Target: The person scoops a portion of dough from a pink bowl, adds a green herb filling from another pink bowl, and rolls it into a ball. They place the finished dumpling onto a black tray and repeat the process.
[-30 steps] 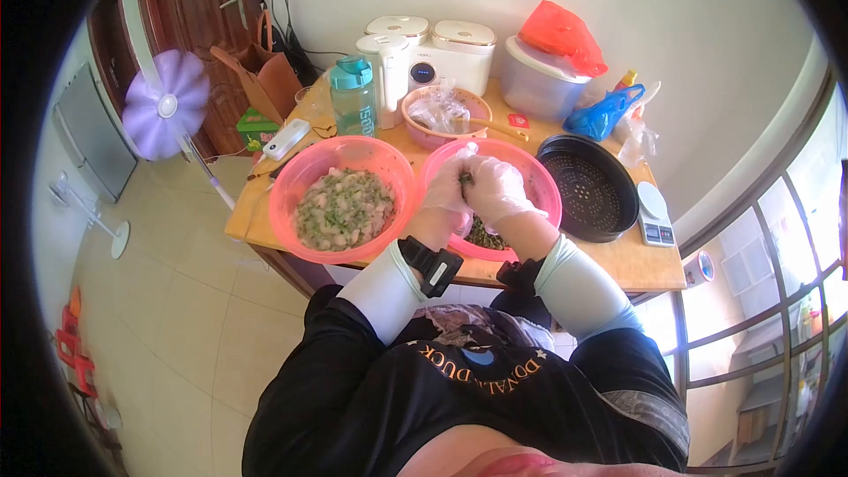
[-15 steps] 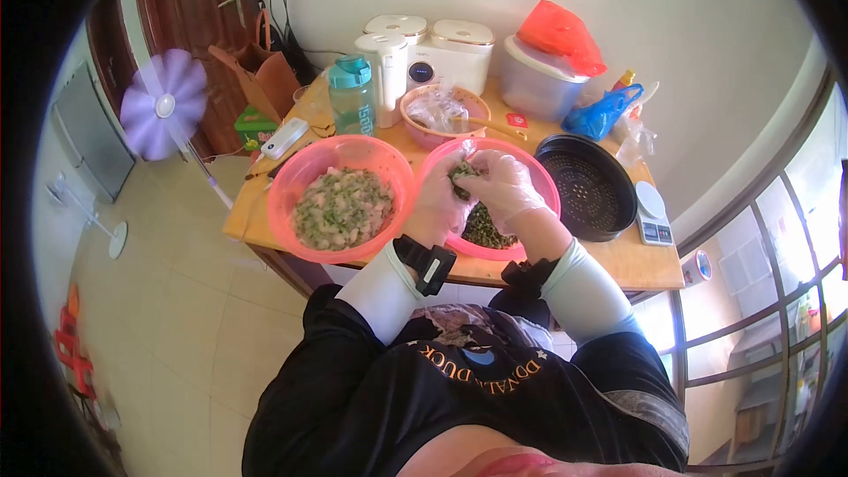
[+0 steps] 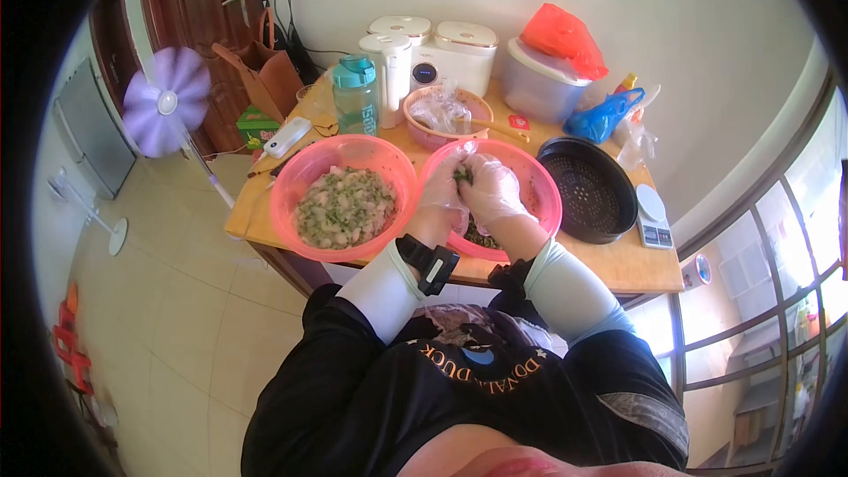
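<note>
Both hands wear clear plastic gloves and meet over the right pink bowl (image 3: 541, 178). My left hand (image 3: 441, 184) curls round one side of a small clump of chopped dark greens (image 3: 463, 174). Pressed against the other side is my right hand (image 3: 491, 189), its fingers closed over the clump. Below them, more chopped dark greens (image 3: 478, 237) lie in the bowl, mostly hidden by the hands and wrists. To the left stands a second pink bowl (image 3: 284, 181), holding a mixture of pale chunks and green bits (image 3: 346, 208).
Right of the bowls sit a black perforated steamer tray (image 3: 587, 190) and a kitchen scale (image 3: 652, 216). Behind are a teal bottle (image 3: 355, 97), a white pitcher (image 3: 391, 79), a basin with plastic bags (image 3: 450, 115), a wooden spoon (image 3: 499, 129) and a lidded tub (image 3: 543, 79).
My right hand has moved left and closed in against my left hand, covering more of the greens clump. The camera view has shifted slightly.
</note>
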Demonstrator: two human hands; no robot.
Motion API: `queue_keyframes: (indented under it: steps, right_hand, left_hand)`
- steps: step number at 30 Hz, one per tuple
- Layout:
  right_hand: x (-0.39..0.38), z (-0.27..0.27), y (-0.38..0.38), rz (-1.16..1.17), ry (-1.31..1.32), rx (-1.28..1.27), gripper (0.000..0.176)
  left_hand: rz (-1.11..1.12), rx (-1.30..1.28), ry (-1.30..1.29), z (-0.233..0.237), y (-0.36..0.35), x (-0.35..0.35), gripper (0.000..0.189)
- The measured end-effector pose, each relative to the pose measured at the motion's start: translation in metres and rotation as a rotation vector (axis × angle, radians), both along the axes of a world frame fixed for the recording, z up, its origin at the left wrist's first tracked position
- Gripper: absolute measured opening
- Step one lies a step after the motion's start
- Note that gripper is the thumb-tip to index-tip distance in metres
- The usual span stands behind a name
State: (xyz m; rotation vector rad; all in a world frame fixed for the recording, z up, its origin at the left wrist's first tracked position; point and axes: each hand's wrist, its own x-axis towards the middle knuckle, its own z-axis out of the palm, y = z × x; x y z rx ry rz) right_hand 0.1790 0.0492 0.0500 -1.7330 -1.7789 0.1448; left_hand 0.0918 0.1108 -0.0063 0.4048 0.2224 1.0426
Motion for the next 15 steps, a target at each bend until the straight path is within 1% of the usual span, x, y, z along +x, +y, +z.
queue_keyframes:
  steps: [1, 2, 4, 5, 6, 7, 8, 9, 11, 12, 14, 15]
  right_hand:
    - [-0.003, 0.006, -0.001, -0.023, -0.061, -0.043, 0.032]
    - [-0.003, 0.013, -0.003, -0.023, -0.062, -0.042, 0.032]
    - [0.0, 0.029, -0.01, 0.068, -0.069, -0.167, 0.035]
    - [0.006, 0.025, -0.009, 0.071, -0.071, -0.165, 0.035]
    - [0.016, 0.018, -0.007, 0.138, 0.151, -0.133, 0.033]
    - [0.018, 0.018, -0.009, 0.203, 0.372, -0.102, 0.033]
    - [0.019, 0.021, -0.012, 0.113, 0.487, -0.117, 0.027]
    - [0.02, 0.021, -0.013, 0.111, 0.485, -0.12, 0.027]
    - [0.023, 0.021, -0.014, 0.123, 0.375, -0.053, 0.024]
    - [0.021, 0.019, -0.013, 0.118, 0.375, -0.053, 0.024]
    - [0.015, 0.011, -0.008, 0.134, -0.138, 0.163, 0.017]
    - [0.013, 0.007, -0.007, 0.137, -0.138, 0.166, 0.017]
  left_hand:
    - [-0.004, 0.002, 0.007, 0.005, -0.002, -0.001, 0.024]
    - [-0.004, 0.002, 0.006, 0.009, -0.005, -0.002, 0.024]
    - [0.033, -0.082, -0.027, 0.018, -0.011, -0.002, 0.022]
    - [0.036, -0.081, -0.028, 0.009, -0.004, -0.002, 0.022]
    - [0.007, -0.095, -0.068, -0.004, 0.006, -0.002, 0.02]
    - [-0.023, -0.112, -0.109, -0.004, 0.008, -0.005, 0.019]
    - [-0.021, -0.115, -0.113, -0.005, 0.008, -0.008, 0.019]
    - [-0.03, -0.117, -0.137, -0.006, 0.007, -0.011, 0.019]
    - [-0.045, -0.121, -0.159, 0.006, -0.005, -0.013, 0.018]
    - [-0.025, -0.113, -0.13, 0.015, -0.012, -0.013, 0.018]
    - [-0.002, -0.1, -0.099, 0.033, -0.023, -0.012, 0.018]
    - [0.016, -0.107, -0.09, 0.041, -0.028, -0.011, 0.016]
